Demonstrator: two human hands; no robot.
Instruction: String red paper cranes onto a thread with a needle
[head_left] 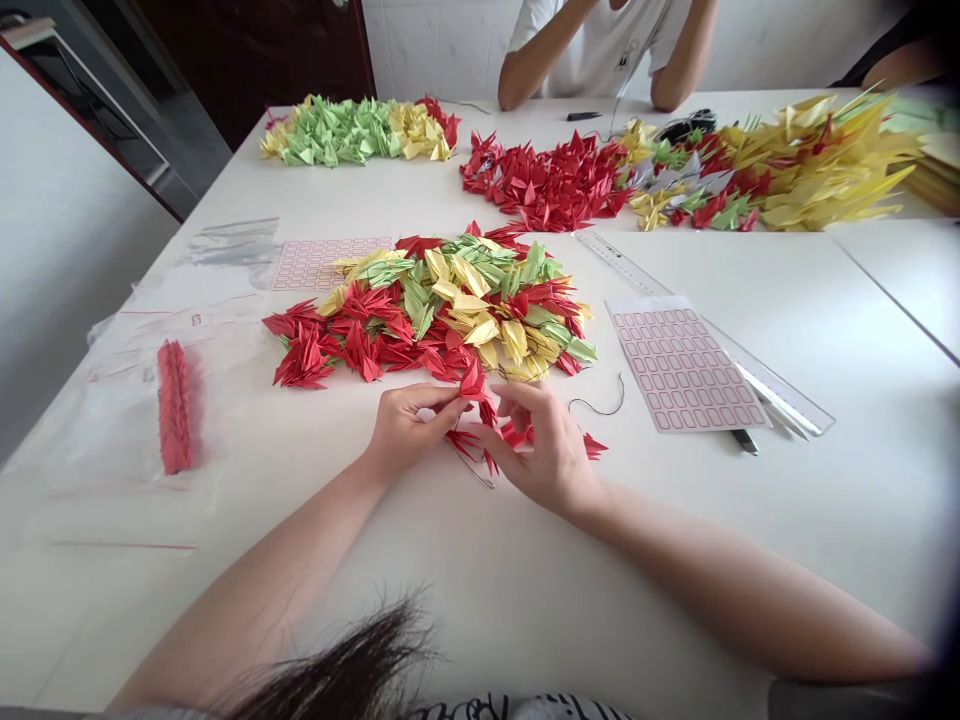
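Left hand (411, 432) has its fingers (447, 402) pinched on a red folded-paper crane (472, 384) strung on thin dark thread (598, 402). Right hand (537, 450) is half-curled against the strung cranes, grip unclear. Just beyond, on the white bench (750, 560), lies a heap of red, yellow and green paper cranes (442, 310); farther off, a long pile of red paper cranes (547, 180).

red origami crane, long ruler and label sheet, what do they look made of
The red origami crane looks like thin matte paper, with crisp creases and sharp points. The long ruler seems to be clear plastic, since the table shows through it. The label sheet looks like matte paper printed with red-edged boxes, perhaps sticker stock.
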